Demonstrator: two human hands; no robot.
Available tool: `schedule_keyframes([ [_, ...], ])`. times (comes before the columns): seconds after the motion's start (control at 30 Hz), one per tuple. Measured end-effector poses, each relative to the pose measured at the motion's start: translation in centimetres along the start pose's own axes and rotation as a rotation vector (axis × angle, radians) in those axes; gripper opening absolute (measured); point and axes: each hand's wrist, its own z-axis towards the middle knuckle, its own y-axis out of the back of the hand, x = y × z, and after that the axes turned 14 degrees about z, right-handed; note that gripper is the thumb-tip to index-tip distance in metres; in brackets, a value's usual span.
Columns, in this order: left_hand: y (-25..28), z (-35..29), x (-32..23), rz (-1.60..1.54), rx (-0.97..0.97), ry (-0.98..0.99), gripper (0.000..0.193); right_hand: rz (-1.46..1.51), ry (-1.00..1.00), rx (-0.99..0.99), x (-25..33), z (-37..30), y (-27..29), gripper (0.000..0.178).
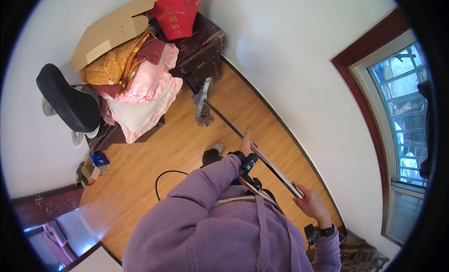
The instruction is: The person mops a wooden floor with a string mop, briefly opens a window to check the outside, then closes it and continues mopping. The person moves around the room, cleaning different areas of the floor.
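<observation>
A mop (269,163) with a long thin handle slants across the middle of the view. Its grey, stringy mop head (204,113) rests on the wooden floor, close to the dark furniture at the far side. My left hand (247,143) is wrapped around the handle partway along. Lower and to the right, my right hand (312,204) grips the handle near its upper end. Both wrists wear black bands with small devices on them.
A dark wooden cabinet (199,33) bears a red bag (177,17). Left of it are piled pink bedding (145,75), cardboard (110,33) and a black-backed chair (68,99). The white wall with a window (402,113) runs along my right. A black cable (159,183) loops at my left.
</observation>
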Motion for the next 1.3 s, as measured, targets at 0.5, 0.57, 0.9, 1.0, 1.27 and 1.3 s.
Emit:
schedule_keyframes([
  [0.5,6.3,2.8,-2.5,0.407,0.017,0.049,0.015,0.755,-0.404,0.110,3.8,3.9,-8.1,0.060],
  [0.57,6.8,2.3,-0.6,0.534,0.006,0.102,0.014,0.703,-0.465,0.066,4.3,2.9,-8.5,0.060],
  [0.9,10.7,1.6,6.1,1.440,0.587,0.530,0.015,0.780,-0.651,-0.081,6.2,-3.8,-13.5,0.064],
  [1.0,11.5,-0.3,6.1,1.389,0.370,0.598,0.015,0.979,-0.707,-0.140,6.3,-3.8,-15.9,0.067],
  [1.27,16.1,5.2,-1.0,1.210,0.384,0.236,0.005,1.036,-0.515,-0.162,4.5,2.5,-21.1,0.064],
  [1.3,16.4,5.9,-2.9,1.295,0.438,0.146,0.004,0.982,-0.492,-0.194,4.0,4.5,-22.1,0.064],
])
